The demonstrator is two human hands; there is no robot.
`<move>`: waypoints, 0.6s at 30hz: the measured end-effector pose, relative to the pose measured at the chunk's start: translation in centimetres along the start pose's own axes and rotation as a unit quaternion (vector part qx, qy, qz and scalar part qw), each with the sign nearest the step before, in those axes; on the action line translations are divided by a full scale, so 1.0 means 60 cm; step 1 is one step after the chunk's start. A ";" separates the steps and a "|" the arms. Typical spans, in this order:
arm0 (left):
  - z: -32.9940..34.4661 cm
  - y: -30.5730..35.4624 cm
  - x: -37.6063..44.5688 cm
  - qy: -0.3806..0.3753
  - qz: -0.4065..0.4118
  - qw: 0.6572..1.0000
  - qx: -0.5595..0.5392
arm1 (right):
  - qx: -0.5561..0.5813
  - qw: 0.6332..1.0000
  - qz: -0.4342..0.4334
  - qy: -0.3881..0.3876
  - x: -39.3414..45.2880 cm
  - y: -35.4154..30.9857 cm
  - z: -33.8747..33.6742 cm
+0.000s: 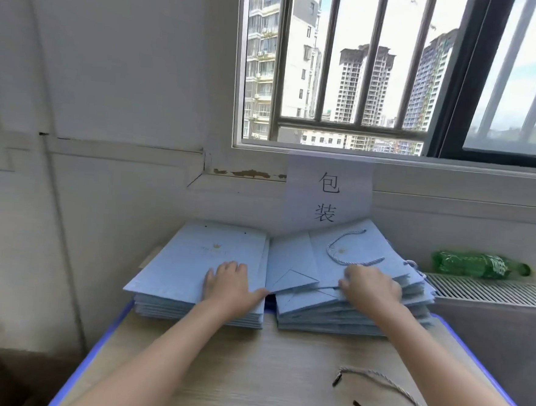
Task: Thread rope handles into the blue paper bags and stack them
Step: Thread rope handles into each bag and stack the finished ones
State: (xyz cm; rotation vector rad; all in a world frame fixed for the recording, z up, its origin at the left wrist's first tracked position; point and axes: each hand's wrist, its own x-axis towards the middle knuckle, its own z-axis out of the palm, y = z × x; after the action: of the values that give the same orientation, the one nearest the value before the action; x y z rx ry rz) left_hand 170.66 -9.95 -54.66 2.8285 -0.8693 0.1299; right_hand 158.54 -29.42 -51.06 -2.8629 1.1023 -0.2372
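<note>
Two stacks of flat blue paper bags lie at the far side of the table. The left stack [193, 261] has bare handle holes at its far edge. My left hand [231, 284] rests flat on its near right corner, thumb at the edge. The right stack [358, 301] is fanned, and its top bag [345, 252] carries a white-blue rope handle [336, 249]. My right hand [370, 287] lies on that top bag's near edge, fingers bent over it. Loose rope handles [395, 399] with dark tips lie on the table at the near right.
The wooden table [265, 361] has a blue rim. A paper sign [328, 191] leans on the wall behind the stacks. A green plastic bottle [475, 265] lies on the radiator grille to the right. A cardboard box [10, 381] sits at the lower left.
</note>
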 end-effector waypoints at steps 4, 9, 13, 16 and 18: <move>-0.014 0.000 -0.024 -0.007 0.024 1.000 -0.003 | -0.046 0.999 -0.023 0.007 -0.014 -0.021 -0.014; -0.033 -0.009 -0.072 0.024 0.050 0.998 0.018 | 0.043 0.996 -0.068 0.033 -0.057 -0.036 -0.013; -0.043 -0.012 -0.124 0.069 0.039 0.997 -0.008 | 0.126 0.984 -0.120 0.040 -0.103 -0.047 0.009; -0.028 -0.021 -0.161 0.122 0.033 0.992 -0.020 | 0.190 0.969 -0.154 0.012 -0.148 -0.052 0.037; -0.006 -0.024 -0.188 0.111 0.038 0.993 -0.021 | 0.203 0.965 -0.165 -0.002 -0.177 -0.052 0.069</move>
State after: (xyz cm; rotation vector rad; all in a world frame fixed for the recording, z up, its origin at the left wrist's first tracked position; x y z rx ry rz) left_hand 162.13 -2.54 -56.07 2.6770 -0.9180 0.4214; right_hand 153.54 -19.96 -56.03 -2.6450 0.4898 -0.4189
